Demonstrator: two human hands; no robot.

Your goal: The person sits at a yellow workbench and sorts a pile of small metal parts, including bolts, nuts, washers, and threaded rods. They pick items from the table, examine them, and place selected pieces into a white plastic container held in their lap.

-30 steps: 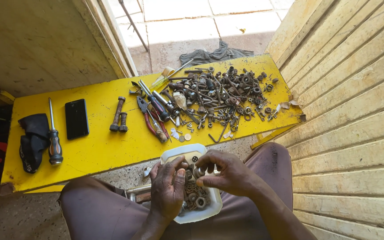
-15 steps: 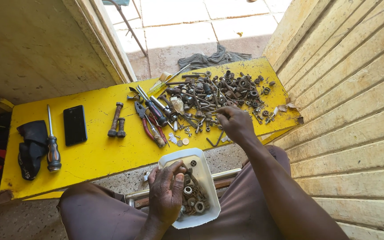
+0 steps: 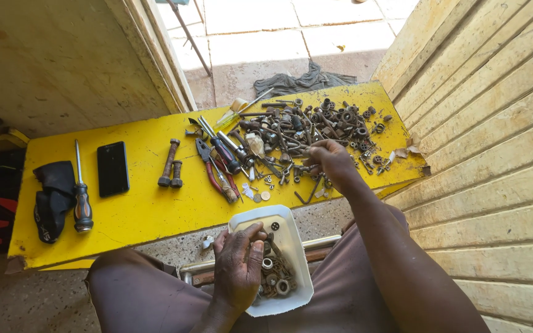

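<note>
My left hand (image 3: 239, 265) rests on the left rim of a white plastic tray (image 3: 294, 243) on my lap; the tray holds several washers and nuts. My right hand (image 3: 331, 161) reaches out over a yellow board (image 3: 143, 209), its fingers pinched among a heap of rusty bolts, nuts and metal parts (image 3: 316, 132). Whether it grips a piece I cannot tell for certain; the fingertips are closed together on something small in the heap.
On the board lie red-handled pliers (image 3: 214, 172), two rusty bolts (image 3: 171, 163), a black phone (image 3: 113, 168), a screwdriver (image 3: 81, 194) and a black glove (image 3: 50, 197). A dark rag (image 3: 303, 80) lies behind. A wooden wall (image 3: 495, 154) stands close on the right.
My right hand left the tray and reached forward to the heap on the board. My left hand stayed on the tray.
</note>
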